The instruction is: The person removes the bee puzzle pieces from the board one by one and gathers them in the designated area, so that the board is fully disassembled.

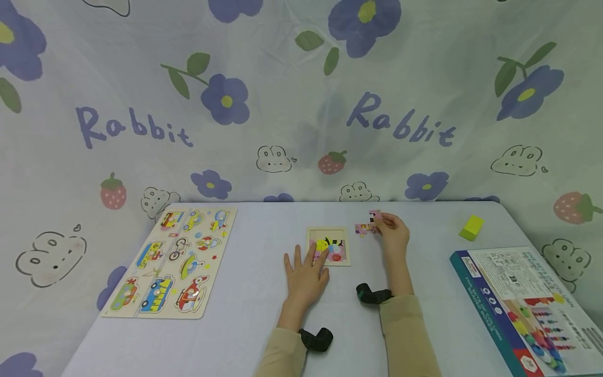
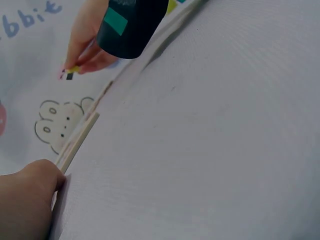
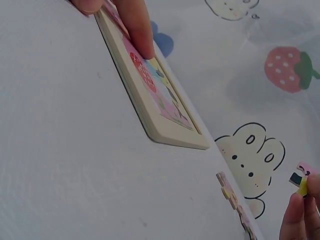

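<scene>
A small square jigsaw tray [image 1: 348,251] with a pale wooden rim lies mid-table, partly filled with pink and yellow picture pieces. My left hand [image 1: 305,280] lies over its near left part, fingers spread and straight; in the right wrist view one fingertip touches the picture [image 3: 145,75]. To the right of the tray, my right hand [image 1: 394,235] pinches a jigsaw piece [image 1: 375,214] between thumb and fingers. The piece, pink with black and yellow, is raised off the table in the left wrist view [image 2: 69,76]. Loose jigsaw pieces [image 1: 363,229] lie just beside that hand.
A large wooden vehicle puzzle board [image 1: 169,262] lies on the left. On the right are a boxed toy package [image 1: 527,309] and a yellow-green block [image 1: 472,228]. Behind the white table [image 1: 235,340] hangs a patterned cloth [image 1: 292,104]. Both wrists carry black cameras.
</scene>
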`<state>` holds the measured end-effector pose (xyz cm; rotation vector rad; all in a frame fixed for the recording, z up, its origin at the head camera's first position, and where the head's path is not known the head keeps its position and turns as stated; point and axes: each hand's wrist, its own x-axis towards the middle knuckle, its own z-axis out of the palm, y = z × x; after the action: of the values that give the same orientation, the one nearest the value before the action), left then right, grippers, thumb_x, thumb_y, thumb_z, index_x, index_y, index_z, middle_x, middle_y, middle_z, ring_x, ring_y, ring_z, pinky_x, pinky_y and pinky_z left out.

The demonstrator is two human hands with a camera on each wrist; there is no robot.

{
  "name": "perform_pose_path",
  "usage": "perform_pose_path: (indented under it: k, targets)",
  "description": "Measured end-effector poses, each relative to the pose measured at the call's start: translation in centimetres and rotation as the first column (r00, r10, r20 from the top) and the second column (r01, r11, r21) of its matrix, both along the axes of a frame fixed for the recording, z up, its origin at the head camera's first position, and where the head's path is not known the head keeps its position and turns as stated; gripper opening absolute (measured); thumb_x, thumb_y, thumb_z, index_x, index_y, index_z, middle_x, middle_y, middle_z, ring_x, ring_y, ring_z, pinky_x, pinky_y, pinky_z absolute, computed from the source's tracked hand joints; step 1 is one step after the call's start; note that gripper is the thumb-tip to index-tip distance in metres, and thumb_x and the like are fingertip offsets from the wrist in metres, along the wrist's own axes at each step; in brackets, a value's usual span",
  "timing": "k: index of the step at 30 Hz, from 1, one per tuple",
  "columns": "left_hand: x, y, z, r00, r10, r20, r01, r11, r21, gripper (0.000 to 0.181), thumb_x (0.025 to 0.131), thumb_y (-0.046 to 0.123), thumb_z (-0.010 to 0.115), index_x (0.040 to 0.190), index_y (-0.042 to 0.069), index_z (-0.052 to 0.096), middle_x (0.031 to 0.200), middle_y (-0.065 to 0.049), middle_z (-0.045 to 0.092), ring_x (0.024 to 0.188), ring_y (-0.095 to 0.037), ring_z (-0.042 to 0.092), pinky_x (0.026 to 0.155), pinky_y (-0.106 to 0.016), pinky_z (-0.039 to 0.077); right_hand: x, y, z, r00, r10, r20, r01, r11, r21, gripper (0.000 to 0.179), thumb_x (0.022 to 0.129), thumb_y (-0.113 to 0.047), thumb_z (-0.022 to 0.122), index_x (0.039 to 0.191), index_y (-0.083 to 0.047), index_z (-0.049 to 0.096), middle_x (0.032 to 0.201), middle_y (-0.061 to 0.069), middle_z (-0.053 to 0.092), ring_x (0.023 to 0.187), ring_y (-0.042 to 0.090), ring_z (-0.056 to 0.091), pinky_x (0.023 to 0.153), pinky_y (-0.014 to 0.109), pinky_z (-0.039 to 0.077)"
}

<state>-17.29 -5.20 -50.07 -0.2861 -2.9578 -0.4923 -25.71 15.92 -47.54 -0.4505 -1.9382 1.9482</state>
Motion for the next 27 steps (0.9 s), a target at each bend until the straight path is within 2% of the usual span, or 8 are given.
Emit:
perform_pose_path:
  k: [6, 13, 19, 27]
  targets:
    - [0.0, 0.0, 0.0, 1.0, -0.001, 0.012, 0.001, 1.0, -0.003, 0.046, 0.093, 0.037, 0.041, 0.138, 0.033, 0.043, 0.151, -0.003, 0.028, 0.138, -0.041, 0.012, 0.105, -0.064, 0.002, 0.1, 0.6, 0.0, 0.998, -0.056, 0.012, 0.057, 0.992, -0.115, 0.024, 0.086, -0.003, 0.062, 0.109, 0.004, 0.061, 0.09, 0.003, 0.055, 0.075, 0.009, 0.058, 0.075, 0.021, 0.052]
    - [0.0, -0.1, 0.0, 1.0, -0.003, 0.016, 0.003, 1.0, 0.007, 0.046, 0.093, 0.036, 0.041, 0.138, 0.032, 0.043, 0.151, -0.004, 0.028, 0.138, -0.042, 0.012, 0.105, -0.064, 0.001, 0.2, 1.2, -0.1, 0.991, -0.135, 0.01, 0.133, 0.959, -0.249, 0.027, 0.085, 0.0, 0.062, 0.112, 0.007, 0.06, 0.086, 0.003, 0.054, 0.075, 0.007, 0.056, 0.075, 0.02, 0.052]
    - [0.0, -0.1, 0.1, 1.0, -0.002, 0.022, 0.002, 1.0, 0.004, 0.046, 0.093, 0.037, 0.04, 0.139, 0.033, 0.042, 0.151, -0.003, 0.027, 0.138, -0.042, 0.011, 0.105, -0.064, 0.001, 0.4, 1.6, 0.1, 0.982, -0.175, 0.072, 0.188, 0.947, -0.262, 0.029, 0.084, -0.003, 0.064, 0.113, 0.003, 0.059, 0.089, 0.007, 0.058, 0.073, 0.007, 0.059, 0.068, 0.017, 0.052]
    - [0.1, -0.1, 0.1, 1.0, -0.005, 0.01, 0.005, 1.0, 0.01, 0.046, 0.093, 0.036, 0.041, 0.138, 0.032, 0.043, 0.15, -0.004, 0.028, 0.138, -0.042, 0.012, 0.105, -0.064, 0.002, 0.5, 1.9, 0.2, 0.958, -0.218, 0.187, 0.256, 0.944, -0.21, 0.028, 0.086, -0.004, 0.063, 0.113, 0.001, 0.061, 0.084, 0.001, 0.058, 0.061, 0.003, 0.061, 0.057, 0.014, 0.05]
